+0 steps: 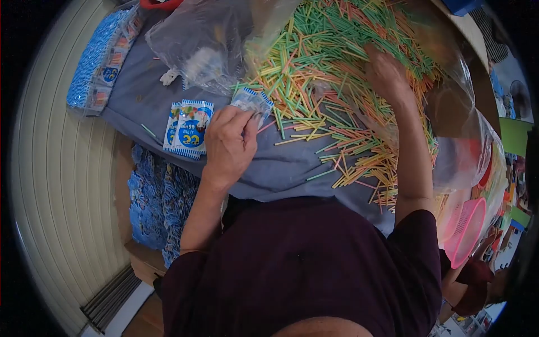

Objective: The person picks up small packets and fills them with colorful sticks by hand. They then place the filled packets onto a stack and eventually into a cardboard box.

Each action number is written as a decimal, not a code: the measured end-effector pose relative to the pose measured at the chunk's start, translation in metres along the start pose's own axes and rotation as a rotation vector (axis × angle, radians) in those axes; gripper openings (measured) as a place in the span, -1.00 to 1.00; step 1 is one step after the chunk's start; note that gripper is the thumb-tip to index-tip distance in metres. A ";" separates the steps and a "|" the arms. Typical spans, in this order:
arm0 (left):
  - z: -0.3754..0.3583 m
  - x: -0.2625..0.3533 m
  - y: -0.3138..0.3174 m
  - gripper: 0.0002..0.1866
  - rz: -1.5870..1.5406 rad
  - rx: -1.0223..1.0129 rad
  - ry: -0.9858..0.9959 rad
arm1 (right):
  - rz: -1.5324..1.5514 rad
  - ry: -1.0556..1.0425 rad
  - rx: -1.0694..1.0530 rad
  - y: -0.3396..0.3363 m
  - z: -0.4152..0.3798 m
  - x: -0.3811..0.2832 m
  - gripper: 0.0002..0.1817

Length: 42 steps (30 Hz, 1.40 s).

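My left hand [229, 140] is closed, with thumb and fingers pinching a small clear-and-blue printed packet [251, 100]. Beside it on the grey cloth lie more packets [192, 128], white and blue with a cartoon print, overlapping each other. A large heap of thin coloured sticks [314, 62], green, yellow, orange and pink, spreads over the cloth. My right hand [387, 76] reaches down into this heap, touching the sticks near the green ones. Its fingertips are partly hidden, so I cannot make out whether they grip any.
A clear plastic bag [196, 42] lies behind the packets, near a small white figure-shaped piece [168, 77]. Strips of blue packets [104, 59] are stacked at far left. A box of blue packets [149, 196] stands below. A pink basket [466, 233] and another person [474, 286] are at right.
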State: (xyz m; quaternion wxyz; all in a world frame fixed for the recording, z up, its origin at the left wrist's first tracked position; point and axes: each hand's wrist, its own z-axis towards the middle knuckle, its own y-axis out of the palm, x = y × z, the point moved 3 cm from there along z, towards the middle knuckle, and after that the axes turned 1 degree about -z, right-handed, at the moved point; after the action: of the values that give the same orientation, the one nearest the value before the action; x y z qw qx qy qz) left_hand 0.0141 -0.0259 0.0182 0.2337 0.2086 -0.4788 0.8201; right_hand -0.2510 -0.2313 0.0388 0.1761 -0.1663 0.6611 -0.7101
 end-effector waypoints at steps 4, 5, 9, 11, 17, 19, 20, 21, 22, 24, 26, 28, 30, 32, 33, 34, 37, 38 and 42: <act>0.006 0.002 0.002 -0.90 0.073 0.011 0.099 | 0.221 0.129 0.042 -0.008 -0.001 -0.006 -0.53; 0.008 0.008 -0.002 -0.89 0.129 0.055 0.175 | 0.348 0.184 0.068 -0.010 -0.002 -0.006 -0.54; -0.004 0.005 0.005 -0.88 0.194 0.000 0.200 | 0.255 0.064 0.297 0.014 0.007 0.010 -0.54; -0.004 0.007 -0.003 -0.88 0.173 -0.022 0.145 | 0.176 0.091 0.150 0.005 0.003 0.010 -0.55; -0.005 -0.011 -0.015 -0.88 -0.004 -0.066 0.015 | 0.865 0.030 0.284 0.000 0.002 0.023 -0.60; 0.000 -0.008 -0.014 -0.87 -0.092 -0.049 -0.009 | 1.214 0.035 0.267 -0.001 -0.001 0.030 -0.61; 0.003 -0.005 -0.015 -0.87 -0.195 -0.025 -0.044 | 1.567 0.028 0.238 0.000 -0.003 0.033 -0.61; 0.007 -0.001 -0.018 -0.87 -0.296 0.001 -0.084 | 1.971 -0.068 0.090 0.004 -0.001 0.033 -0.62; 0.012 0.006 -0.016 -0.87 -0.298 0.001 -0.082 | 1.969 -0.067 0.093 0.005 -0.003 0.036 -0.62; 0.025 0.025 -0.002 -0.89 -0.510 -0.035 -0.132 | 2.164 -0.293 0.002 0.003 -0.008 0.034 -0.61; 0.042 0.038 0.018 -0.89 -0.549 -0.058 -0.106 | 2.198 -0.353 0.018 -0.006 -0.010 0.019 -0.57; 0.057 0.052 0.040 -0.89 -0.593 -0.087 -0.074 | 2.227 -0.408 0.042 -0.025 -0.017 0.000 -0.53; 0.069 0.059 0.063 -0.86 -0.864 -0.157 -0.214 | 2.077 -0.309 0.112 -0.048 -0.024 -0.014 -0.39; 0.073 0.056 0.079 -0.86 -0.863 -0.193 -0.237 | 1.970 -0.266 0.181 -0.057 -0.027 -0.016 -0.36; 0.075 0.057 0.082 -0.86 -0.842 -0.174 -0.211 | 1.865 -0.224 0.237 -0.059 -0.029 -0.014 -0.32; 0.077 0.058 0.084 -0.86 -0.820 -0.154 -0.186 | 1.863 -0.221 0.244 -0.059 -0.030 -0.011 -0.32; 0.079 0.060 0.089 -0.84 -0.858 -0.154 -0.193 | 1.804 -0.277 0.213 -0.055 -0.030 -0.010 -0.31; 0.079 0.058 0.091 -0.84 -0.854 -0.146 -0.198 | 1.785 -0.301 0.199 -0.054 -0.028 -0.011 -0.30; 0.085 0.065 0.100 -0.83 -1.067 -0.154 -0.200 | 1.635 -0.245 0.173 -0.051 -0.026 -0.028 -0.36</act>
State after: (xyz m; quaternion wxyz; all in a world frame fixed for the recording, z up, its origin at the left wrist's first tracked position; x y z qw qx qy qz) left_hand -0.0861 -0.1324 0.0250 0.5851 0.4817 -0.3850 0.5267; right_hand -0.2402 -0.1924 0.0882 0.7195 0.3045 0.4926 -0.3834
